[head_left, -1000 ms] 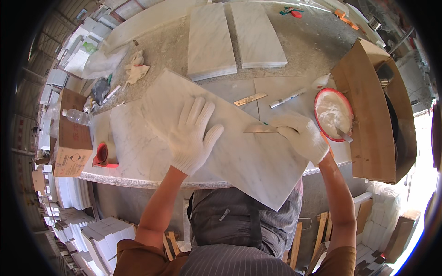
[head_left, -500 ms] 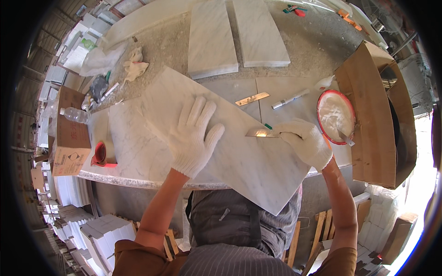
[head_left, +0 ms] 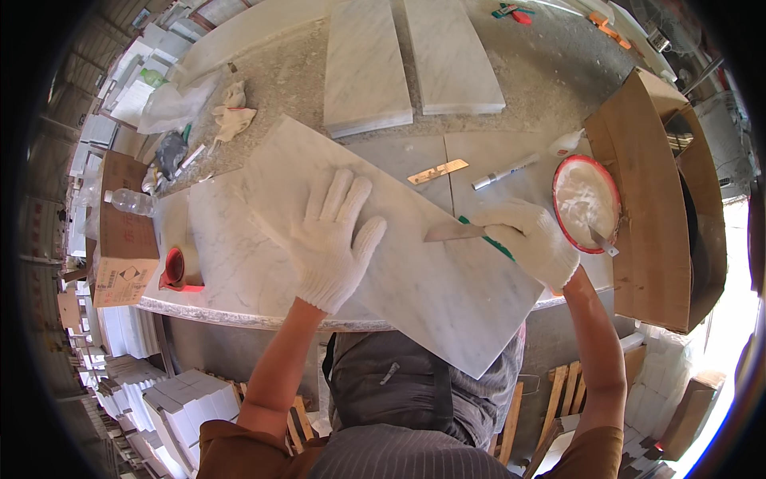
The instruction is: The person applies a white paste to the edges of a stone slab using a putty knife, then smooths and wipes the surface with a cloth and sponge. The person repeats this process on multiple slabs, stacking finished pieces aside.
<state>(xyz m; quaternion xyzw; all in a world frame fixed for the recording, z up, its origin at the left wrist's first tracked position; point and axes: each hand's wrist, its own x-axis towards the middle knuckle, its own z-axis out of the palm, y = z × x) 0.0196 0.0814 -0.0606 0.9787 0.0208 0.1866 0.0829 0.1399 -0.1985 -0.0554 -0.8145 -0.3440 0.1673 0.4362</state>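
Note:
A white, grey-veined marble slab (head_left: 399, 263) lies at an angle before me, its near corner jutting over the table edge. Flat on its left part rests my left hand (head_left: 335, 239), white-gloved, with fingers spread and nothing held. My right hand (head_left: 527, 239), gloved too, grips a thin metal scraper blade (head_left: 451, 232) whose tip reaches over the slab's surface. The gloved fingers hide the blade's rear end. A narrow green thing (head_left: 498, 242) shows under this hand along the slab's edge; its kind is unclear. Right of the hand stands a red-rimmed bowl (head_left: 555, 199) of white paste with a putty knife (head_left: 604, 242) in it.
Beyond the slab lie another flat blade (head_left: 436, 171), a marker (head_left: 506, 172) and a white squeeze bottle (head_left: 566, 143). Two long marble slabs (head_left: 369, 68) lie farther back. An open cardboard box (head_left: 638, 207) stands right; a tape roll (head_left: 183, 266) and a plastic bottle (head_left: 129, 201) are left.
The right hand has shifted slightly and the scraper blade has tilted, losing its bright glint. More of the green thing shows. My left hand stays nearly in place.

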